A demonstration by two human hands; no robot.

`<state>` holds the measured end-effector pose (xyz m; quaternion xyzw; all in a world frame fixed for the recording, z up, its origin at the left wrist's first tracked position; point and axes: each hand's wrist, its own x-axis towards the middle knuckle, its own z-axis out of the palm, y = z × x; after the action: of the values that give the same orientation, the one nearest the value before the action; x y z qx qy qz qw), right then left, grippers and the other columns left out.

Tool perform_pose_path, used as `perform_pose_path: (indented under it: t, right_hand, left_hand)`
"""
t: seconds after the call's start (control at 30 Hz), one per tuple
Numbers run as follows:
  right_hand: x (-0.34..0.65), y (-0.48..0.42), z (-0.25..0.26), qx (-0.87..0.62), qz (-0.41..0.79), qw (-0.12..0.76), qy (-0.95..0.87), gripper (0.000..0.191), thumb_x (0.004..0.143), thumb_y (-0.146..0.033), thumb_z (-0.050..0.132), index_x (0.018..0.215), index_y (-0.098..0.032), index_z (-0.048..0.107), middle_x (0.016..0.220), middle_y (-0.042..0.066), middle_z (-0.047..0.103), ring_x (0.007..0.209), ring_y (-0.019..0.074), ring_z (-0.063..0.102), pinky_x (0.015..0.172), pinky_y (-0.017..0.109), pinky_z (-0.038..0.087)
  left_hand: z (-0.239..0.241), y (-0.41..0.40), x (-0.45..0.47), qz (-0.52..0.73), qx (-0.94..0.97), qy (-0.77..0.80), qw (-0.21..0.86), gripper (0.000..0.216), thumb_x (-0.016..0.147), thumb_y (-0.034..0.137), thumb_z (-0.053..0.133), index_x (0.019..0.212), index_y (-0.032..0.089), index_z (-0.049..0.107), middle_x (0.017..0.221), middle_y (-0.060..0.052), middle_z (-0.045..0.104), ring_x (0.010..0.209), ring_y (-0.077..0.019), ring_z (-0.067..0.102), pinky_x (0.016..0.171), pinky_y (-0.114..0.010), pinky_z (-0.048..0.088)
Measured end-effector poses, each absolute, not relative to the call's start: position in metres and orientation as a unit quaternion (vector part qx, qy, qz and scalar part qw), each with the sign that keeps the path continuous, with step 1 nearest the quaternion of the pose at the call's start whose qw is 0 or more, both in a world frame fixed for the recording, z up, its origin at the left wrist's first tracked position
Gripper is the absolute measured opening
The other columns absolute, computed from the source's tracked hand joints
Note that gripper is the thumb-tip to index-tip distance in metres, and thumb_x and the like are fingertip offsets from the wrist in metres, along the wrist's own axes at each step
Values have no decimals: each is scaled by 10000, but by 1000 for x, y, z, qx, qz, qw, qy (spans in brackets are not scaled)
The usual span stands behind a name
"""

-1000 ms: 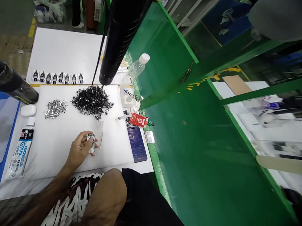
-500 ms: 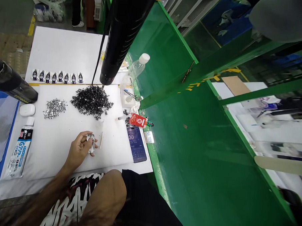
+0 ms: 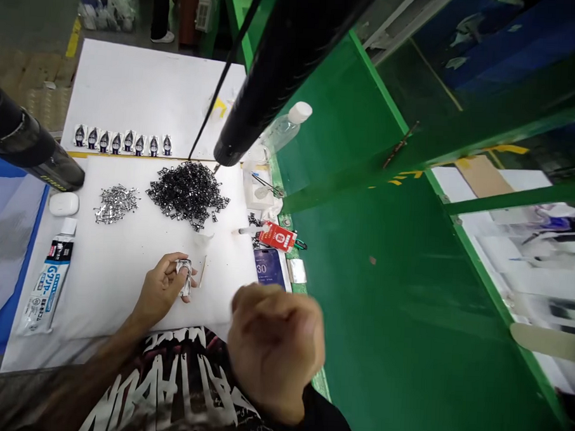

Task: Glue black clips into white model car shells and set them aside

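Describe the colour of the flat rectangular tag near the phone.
The flat rectangular tag is red with white markings, clearest in the head view.

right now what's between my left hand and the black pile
Head view: a small translucent piece lies on the white board, between the left hand and the black pile.

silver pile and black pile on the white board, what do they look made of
The silver pile looks like small stamped metal pieces, bright and reflective where the light catches them. The black pile looks like dark-coated metal or hard plastic with a slight sheen; at this size, the look leaves that open.
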<state>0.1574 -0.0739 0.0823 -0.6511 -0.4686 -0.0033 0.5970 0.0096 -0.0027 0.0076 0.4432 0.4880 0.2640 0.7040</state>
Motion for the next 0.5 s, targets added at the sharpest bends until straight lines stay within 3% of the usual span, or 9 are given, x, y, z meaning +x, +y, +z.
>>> perform_pose_path:
  t: [0.07, 0.1, 0.17, 0.27, 0.37, 0.5]
  right_hand:
    - [173, -63, 60, -658, -5, 660, -361, 135, 1135, -287, 546, 1047, -292, 647, 746, -43, 624, 512, 146, 547, 439, 271, 478]
    - [183, -58, 47, -663, -3, 677, -319, 40, 1088, -284, 644, 1050, -294, 650, 780, -38, 649, 541, 148, 579, 451, 267, 489]
    - [204, -48, 17, -675, 23, 673, -301, 273, 937, -312, 856, 1144, -274, 682, 959, 12, 739, 740, 173, 713, 567, 273, 594]
    - [226, -33, -22, -672, 103, 662, -315, 490, 805, -425, 957, 1200, -262, 719, 1150, 89, 794, 990, 252, 789, 743, 374, 700]
    - [236, -17, -40, -661, 176, 656, -319, 365, 833, -483, 933, 1067, -262, 763, 1105, 93, 821, 986, 276, 797, 773, 423, 711]
    - [244, -10, -22, -630, 225, 689, -280, 233, 973, -501, 772, 1029, -278, 735, 1003, 48, 809, 891, 244, 784, 725, 428, 695]
  left_hand:
    - [5, -1, 7, 259, 436, 476, 718, 481, 895, 569, 790, 1205, 219, 673, 991, -93, 831, 845, -281, 818, 546, -343, 668]
    - [4, 0, 6, 260, 430, 467, 727, 488, 904, 555, 792, 1235, 217, 672, 1012, -98, 830, 859, -278, 817, 555, -342, 670]
    - [3, 2, 2, 260, 414, 445, 750, 521, 916, 530, 803, 1306, 214, 664, 1048, -107, 831, 867, -273, 816, 573, -344, 676]
    - [2, 6, -4, 253, 376, 409, 792, 576, 918, 510, 828, 1381, 212, 656, 1113, -130, 838, 893, -283, 830, 628, -374, 696]
    - [3, 12, -9, 236, 313, 373, 841, 593, 901, 496, 860, 1392, 211, 687, 1233, -174, 837, 1001, -335, 847, 715, -428, 716]
    - [4, 13, -10, 174, 227, 314, 905, 562, 917, 467, 867, 1416, 242, 736, 1396, -193, 796, 1169, -368, 830, 885, -483, 713]
